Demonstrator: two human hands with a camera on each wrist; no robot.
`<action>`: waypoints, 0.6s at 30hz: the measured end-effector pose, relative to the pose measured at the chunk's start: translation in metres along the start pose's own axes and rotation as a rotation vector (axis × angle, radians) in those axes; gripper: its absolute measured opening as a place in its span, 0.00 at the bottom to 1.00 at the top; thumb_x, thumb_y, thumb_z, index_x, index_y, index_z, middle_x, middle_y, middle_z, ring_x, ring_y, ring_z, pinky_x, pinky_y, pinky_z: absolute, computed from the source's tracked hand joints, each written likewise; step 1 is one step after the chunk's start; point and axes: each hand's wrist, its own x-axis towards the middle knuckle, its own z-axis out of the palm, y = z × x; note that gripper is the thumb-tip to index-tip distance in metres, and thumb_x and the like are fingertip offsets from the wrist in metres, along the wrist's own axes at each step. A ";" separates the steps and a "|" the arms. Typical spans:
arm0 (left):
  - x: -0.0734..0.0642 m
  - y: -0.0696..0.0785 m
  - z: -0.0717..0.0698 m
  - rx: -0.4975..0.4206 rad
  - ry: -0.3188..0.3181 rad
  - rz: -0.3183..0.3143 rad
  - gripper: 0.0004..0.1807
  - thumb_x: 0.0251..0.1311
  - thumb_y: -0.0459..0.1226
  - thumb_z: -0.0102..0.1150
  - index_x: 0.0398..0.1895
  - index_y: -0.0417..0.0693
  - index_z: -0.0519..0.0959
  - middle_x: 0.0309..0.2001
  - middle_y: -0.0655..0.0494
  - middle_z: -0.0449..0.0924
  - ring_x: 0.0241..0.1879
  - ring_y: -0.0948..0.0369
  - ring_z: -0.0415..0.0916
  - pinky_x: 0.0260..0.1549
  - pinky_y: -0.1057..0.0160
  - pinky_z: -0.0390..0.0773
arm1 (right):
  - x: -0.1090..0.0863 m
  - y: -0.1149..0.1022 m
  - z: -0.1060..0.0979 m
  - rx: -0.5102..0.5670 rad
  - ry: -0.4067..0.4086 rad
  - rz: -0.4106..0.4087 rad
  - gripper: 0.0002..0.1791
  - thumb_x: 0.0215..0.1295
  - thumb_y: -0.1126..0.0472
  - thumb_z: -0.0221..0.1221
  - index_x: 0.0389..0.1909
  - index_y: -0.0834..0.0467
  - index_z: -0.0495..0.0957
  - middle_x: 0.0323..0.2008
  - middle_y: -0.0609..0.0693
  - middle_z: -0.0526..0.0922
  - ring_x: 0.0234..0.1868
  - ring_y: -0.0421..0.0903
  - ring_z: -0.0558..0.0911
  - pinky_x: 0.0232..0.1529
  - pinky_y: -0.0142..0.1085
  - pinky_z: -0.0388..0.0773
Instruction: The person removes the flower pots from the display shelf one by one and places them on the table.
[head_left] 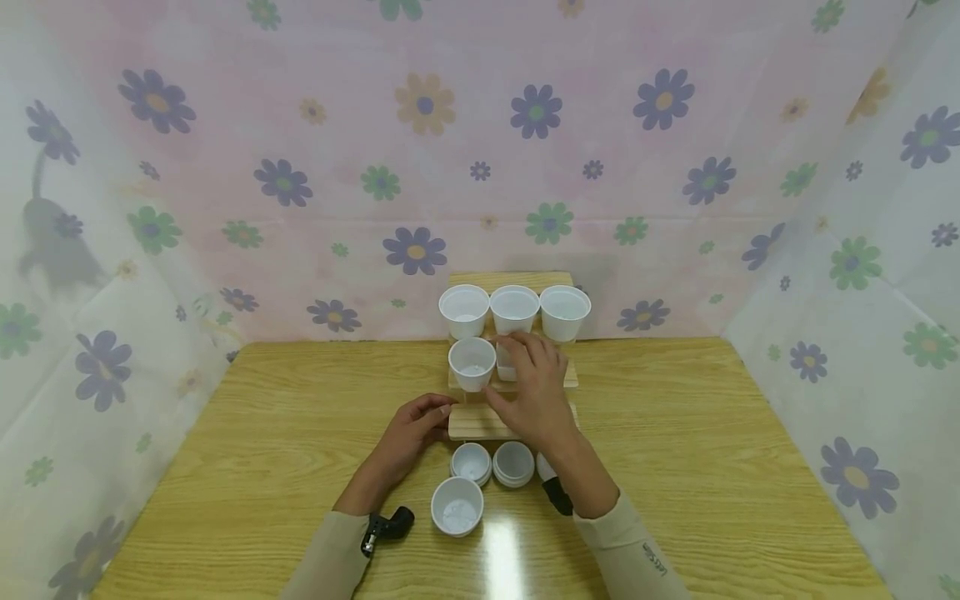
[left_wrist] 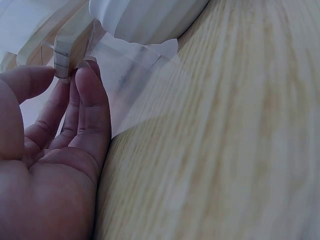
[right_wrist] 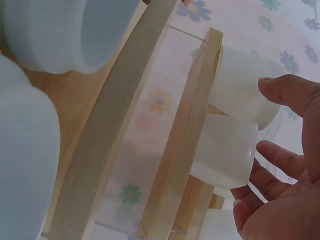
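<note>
A tiered wooden stand with clear supports holds white plastic cups. My left hand (head_left: 408, 433) pinches the left end of its lowest wooden board (head_left: 480, 422); the left wrist view shows thumb and fingertips on the board end (left_wrist: 67, 52). On the middle tier stands a white cup (head_left: 472, 364), and right of it a second cup (right_wrist: 225, 150), mostly covered by my right hand (head_left: 536, 387) in the head view. My right fingers touch that second cup's side, while the thumb (right_wrist: 280, 90) is spread apart from it, overlapping the left cup in the right wrist view.
Three white cups (head_left: 514, 308) line the top tier. In front of the stand are white jars (head_left: 471, 463), one partly behind my right wrist, and a single white cup (head_left: 457, 506) nearer me. Flowered cloth (head_left: 532, 158) walls the wooden table (head_left: 300, 433).
</note>
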 end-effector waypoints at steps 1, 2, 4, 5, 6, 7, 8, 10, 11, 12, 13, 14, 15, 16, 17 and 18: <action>0.000 0.000 0.000 0.000 0.000 0.001 0.20 0.81 0.40 0.56 0.64 0.33 0.77 0.53 0.47 0.84 0.47 0.54 0.84 0.47 0.60 0.85 | 0.000 0.000 0.000 -0.001 -0.001 0.004 0.38 0.50 0.61 0.82 0.62 0.61 0.77 0.61 0.60 0.77 0.65 0.60 0.72 0.60 0.59 0.63; 0.000 0.000 0.000 0.000 0.000 0.001 0.20 0.81 0.40 0.56 0.64 0.33 0.77 0.53 0.47 0.84 0.47 0.54 0.84 0.47 0.60 0.85 | 0.000 0.000 0.000 -0.003 -0.003 0.010 0.37 0.51 0.61 0.81 0.62 0.61 0.77 0.61 0.60 0.77 0.65 0.61 0.72 0.61 0.59 0.63; 0.000 0.000 0.000 -0.002 -0.001 0.004 0.20 0.81 0.40 0.56 0.64 0.33 0.77 0.53 0.47 0.84 0.47 0.55 0.84 0.47 0.60 0.85 | 0.000 0.000 -0.001 -0.006 -0.008 0.021 0.36 0.52 0.61 0.80 0.62 0.61 0.77 0.61 0.60 0.77 0.65 0.60 0.72 0.61 0.59 0.63; 0.000 0.000 0.000 -0.004 -0.001 0.005 0.20 0.81 0.40 0.56 0.64 0.33 0.77 0.53 0.47 0.84 0.47 0.55 0.84 0.47 0.61 0.85 | 0.000 -0.001 -0.001 -0.007 -0.008 0.026 0.35 0.53 0.62 0.80 0.62 0.61 0.78 0.61 0.60 0.78 0.65 0.60 0.72 0.61 0.59 0.63; 0.000 -0.001 0.001 -0.006 -0.002 0.006 0.20 0.81 0.40 0.56 0.64 0.33 0.77 0.53 0.48 0.84 0.47 0.55 0.84 0.47 0.61 0.85 | 0.000 -0.001 -0.001 -0.010 -0.010 0.031 0.35 0.53 0.62 0.79 0.62 0.61 0.78 0.61 0.59 0.78 0.65 0.60 0.72 0.61 0.59 0.64; 0.000 -0.001 0.001 -0.009 -0.002 0.008 0.20 0.81 0.40 0.56 0.64 0.33 0.77 0.52 0.48 0.84 0.46 0.55 0.83 0.46 0.61 0.85 | 0.000 -0.001 -0.001 -0.013 -0.010 0.034 0.34 0.54 0.63 0.79 0.62 0.61 0.78 0.61 0.59 0.78 0.65 0.60 0.72 0.61 0.59 0.64; 0.000 0.000 0.001 -0.012 -0.002 0.007 0.20 0.81 0.40 0.56 0.64 0.33 0.77 0.51 0.48 0.84 0.46 0.56 0.83 0.46 0.61 0.85 | 0.000 -0.002 -0.001 -0.017 -0.011 0.035 0.34 0.54 0.63 0.79 0.63 0.60 0.78 0.60 0.59 0.78 0.64 0.60 0.72 0.61 0.59 0.64; 0.000 0.000 0.001 -0.019 -0.001 0.007 0.20 0.80 0.40 0.56 0.64 0.33 0.77 0.51 0.49 0.84 0.45 0.56 0.83 0.45 0.62 0.84 | 0.000 -0.002 -0.001 -0.023 -0.013 0.038 0.33 0.56 0.64 0.78 0.63 0.60 0.78 0.60 0.58 0.79 0.64 0.59 0.72 0.60 0.59 0.64; 0.000 0.000 0.001 -0.020 -0.002 0.007 0.20 0.80 0.40 0.56 0.64 0.32 0.77 0.50 0.49 0.84 0.45 0.56 0.83 0.45 0.62 0.84 | 0.000 -0.002 -0.001 -0.027 -0.012 0.036 0.33 0.56 0.64 0.78 0.63 0.60 0.78 0.60 0.58 0.79 0.64 0.59 0.72 0.59 0.59 0.64; 0.000 0.000 0.001 -0.021 -0.002 0.007 0.20 0.80 0.40 0.56 0.64 0.32 0.77 0.50 0.49 0.84 0.45 0.56 0.83 0.45 0.62 0.84 | 0.000 -0.002 -0.001 -0.030 -0.012 0.036 0.33 0.56 0.64 0.78 0.63 0.60 0.79 0.60 0.58 0.79 0.64 0.59 0.72 0.59 0.58 0.64; 0.000 0.000 0.001 -0.022 -0.002 0.007 0.20 0.80 0.40 0.56 0.64 0.32 0.77 0.50 0.49 0.84 0.45 0.56 0.83 0.45 0.62 0.84 | 0.000 -0.002 -0.001 -0.029 -0.010 0.035 0.33 0.56 0.64 0.78 0.63 0.60 0.79 0.60 0.58 0.79 0.64 0.59 0.72 0.59 0.58 0.64; 0.000 0.000 0.001 -0.023 -0.003 0.007 0.20 0.80 0.40 0.56 0.64 0.32 0.76 0.50 0.50 0.84 0.45 0.56 0.83 0.45 0.62 0.84 | 0.000 -0.002 -0.001 -0.028 -0.008 0.034 0.33 0.56 0.64 0.78 0.63 0.60 0.79 0.59 0.58 0.79 0.63 0.59 0.72 0.59 0.58 0.65; 0.000 0.000 0.001 -0.023 -0.005 0.008 0.21 0.80 0.40 0.56 0.64 0.32 0.76 0.50 0.50 0.84 0.45 0.56 0.83 0.45 0.62 0.84 | 0.000 -0.001 -0.001 -0.026 -0.005 0.034 0.32 0.56 0.65 0.78 0.62 0.60 0.79 0.59 0.59 0.79 0.63 0.59 0.72 0.58 0.58 0.65; 0.000 0.000 0.001 -0.024 -0.006 0.008 0.21 0.81 0.40 0.56 0.64 0.32 0.76 0.50 0.49 0.84 0.45 0.56 0.83 0.45 0.62 0.84 | 0.000 -0.001 0.000 -0.025 0.001 0.032 0.32 0.55 0.65 0.78 0.62 0.61 0.79 0.59 0.59 0.79 0.63 0.60 0.72 0.58 0.58 0.65; 0.000 0.000 0.001 -0.024 -0.006 0.008 0.21 0.80 0.40 0.56 0.64 0.32 0.76 0.50 0.49 0.84 0.45 0.56 0.83 0.45 0.62 0.84 | 0.000 -0.001 -0.001 -0.022 0.006 0.031 0.32 0.55 0.65 0.78 0.61 0.61 0.79 0.59 0.59 0.79 0.62 0.60 0.72 0.58 0.58 0.66; 0.000 0.000 0.001 -0.025 -0.006 0.008 0.20 0.80 0.40 0.56 0.64 0.32 0.76 0.50 0.49 0.84 0.45 0.56 0.83 0.45 0.62 0.84 | 0.000 -0.001 -0.001 -0.018 0.012 0.031 0.31 0.54 0.65 0.78 0.60 0.61 0.79 0.58 0.59 0.79 0.62 0.60 0.73 0.58 0.59 0.66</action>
